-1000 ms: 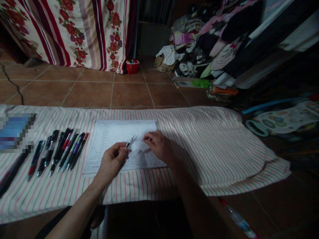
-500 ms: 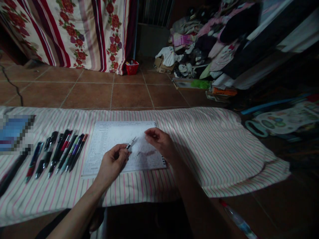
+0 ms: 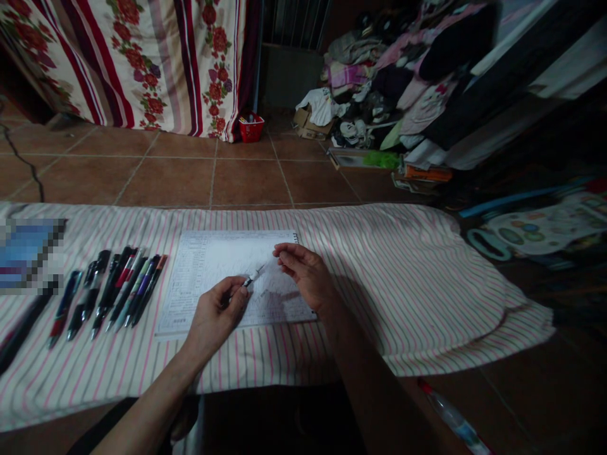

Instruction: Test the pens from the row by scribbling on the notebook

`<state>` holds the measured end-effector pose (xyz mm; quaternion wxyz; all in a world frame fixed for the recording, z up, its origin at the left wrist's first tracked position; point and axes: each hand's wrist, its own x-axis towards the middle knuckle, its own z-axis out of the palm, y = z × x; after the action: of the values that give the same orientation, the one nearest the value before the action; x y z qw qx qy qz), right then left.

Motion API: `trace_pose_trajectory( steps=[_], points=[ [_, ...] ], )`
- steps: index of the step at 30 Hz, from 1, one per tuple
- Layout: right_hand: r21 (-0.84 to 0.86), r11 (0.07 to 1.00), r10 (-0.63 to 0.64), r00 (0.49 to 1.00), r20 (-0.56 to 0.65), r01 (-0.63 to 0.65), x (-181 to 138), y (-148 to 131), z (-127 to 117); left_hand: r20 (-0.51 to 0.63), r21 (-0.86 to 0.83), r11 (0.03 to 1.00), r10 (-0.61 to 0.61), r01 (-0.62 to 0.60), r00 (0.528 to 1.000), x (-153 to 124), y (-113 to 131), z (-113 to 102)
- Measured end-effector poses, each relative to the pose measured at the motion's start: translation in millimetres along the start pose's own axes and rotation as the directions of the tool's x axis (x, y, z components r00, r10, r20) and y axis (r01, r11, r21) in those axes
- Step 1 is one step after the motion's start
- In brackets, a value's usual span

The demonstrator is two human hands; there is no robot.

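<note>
My left hand (image 3: 215, 311) is closed on a pen (image 3: 247, 281), thumb and fingers pinching its barrel. The pen's thin end points up and to the right, above an open spiral-bound notebook (image 3: 237, 249) with print and handwriting on its page. To the right of that tip, my right hand (image 3: 306, 272) holds thumb and forefinger together in a pinch. Whatever sits between those fingertips is too small to make out. Left of the notebook, several pens (image 3: 118, 287) lie side by side on a striped cloth (image 3: 403, 284).
A blurred-out rectangular item (image 3: 28, 253) and a dark long object (image 3: 26, 322) lie at the far left. Beyond the cloth are a red basket (image 3: 251, 128), a heap of clothes (image 3: 379, 82) and tiled floor (image 3: 175, 177). A plastic bottle (image 3: 453, 414) lies at lower right.
My right hand has shifted slightly and turned, its fingertips still pinched. My left hand and the pen have moved a little to the right.
</note>
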<state>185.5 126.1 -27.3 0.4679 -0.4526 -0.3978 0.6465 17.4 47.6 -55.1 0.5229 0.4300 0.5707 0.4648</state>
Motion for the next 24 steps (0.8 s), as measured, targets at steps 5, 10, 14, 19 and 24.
trace_pose_trajectory(
  steps=[5, 10, 14, 19, 24],
  points=[
    [0.012, 1.000, 0.006, 1.000, -0.029, -0.006, 0.3, 0.8, 2.7, -0.022, 0.058, 0.998, 0.034, -0.033, 0.999, 2.0, -6.6, 1.2],
    [0.017, 0.998, 0.063, 0.997, -0.053, -0.062, 0.2, 2.1, 5.0, -0.019, 0.059, 0.998, 0.031, -0.030, 0.999, 2.2, -6.4, 3.4],
    [0.027, 0.996, 0.092, 0.995, -0.049, -0.090, -1.5, 3.3, 7.7, -0.020, 0.050, 0.999, 0.019, -0.018, 1.000, 2.5, -9.2, 3.6],
    [0.018, 0.995, 0.102, 0.993, -0.052, -0.102, -1.8, 4.7, 10.5, -0.031, 0.044, 0.999, 0.009, -0.007, 0.999, 3.5, -14.1, 2.9],
    [0.006, 0.996, 0.089, 0.995, -0.043, -0.089, -1.8, 5.2, 11.0, -0.034, -0.001, 1.000, -0.009, 0.009, 0.999, 3.7, -12.5, 4.2]
  ],
)
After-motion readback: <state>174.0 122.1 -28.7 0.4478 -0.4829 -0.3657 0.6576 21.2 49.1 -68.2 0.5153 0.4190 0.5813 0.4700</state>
